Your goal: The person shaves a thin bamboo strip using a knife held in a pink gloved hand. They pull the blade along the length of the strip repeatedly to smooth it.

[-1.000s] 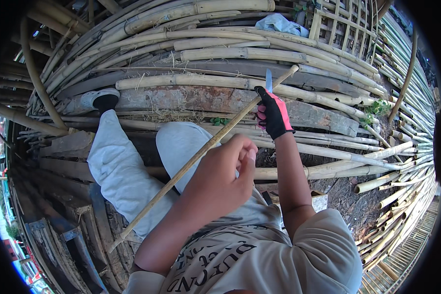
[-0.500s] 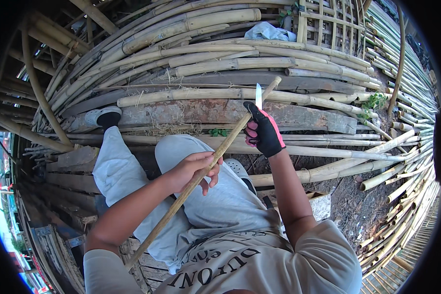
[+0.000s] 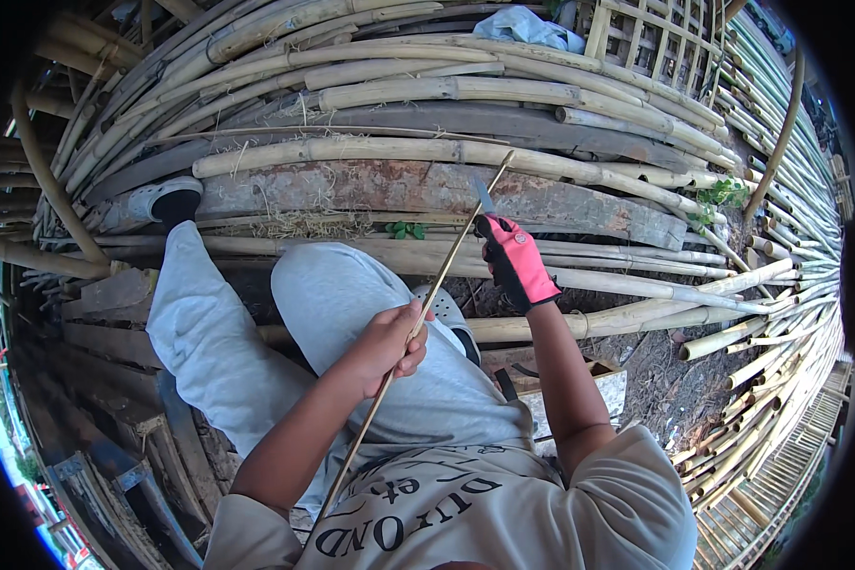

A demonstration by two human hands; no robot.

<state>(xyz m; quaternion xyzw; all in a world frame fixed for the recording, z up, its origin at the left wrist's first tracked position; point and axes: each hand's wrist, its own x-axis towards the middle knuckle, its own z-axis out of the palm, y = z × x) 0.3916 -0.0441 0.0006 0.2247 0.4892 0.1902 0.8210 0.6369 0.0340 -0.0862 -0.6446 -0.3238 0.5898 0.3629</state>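
My bare left hand (image 3: 389,344) is closed around a long bamboo strip (image 3: 446,266), which slants from beside my torso up to the far right, narrow edge showing. My right hand (image 3: 518,264), in a pink and black glove, grips a knife; its handle is hidden in the fist. The knife blade (image 3: 484,193) lies close against the strip near its far end; whether it touches cannot be made out. Beneath the strip is my raised knee in light grey trousers (image 3: 323,285).
Stacked bamboo poles (image 3: 446,92) and a weathered wooden beam (image 3: 370,185) lie across the far side. More bamboo poles (image 3: 779,380) fan out at right. A pale box (image 3: 606,389) stands by my right elbow. A blue cloth (image 3: 527,28) rests at the back near a bamboo lattice (image 3: 655,43).
The bamboo strip has turned from its broad face to its narrow edge. My right hand has rolled, showing the pink back of the glove, and the blade has tilted toward the strip.
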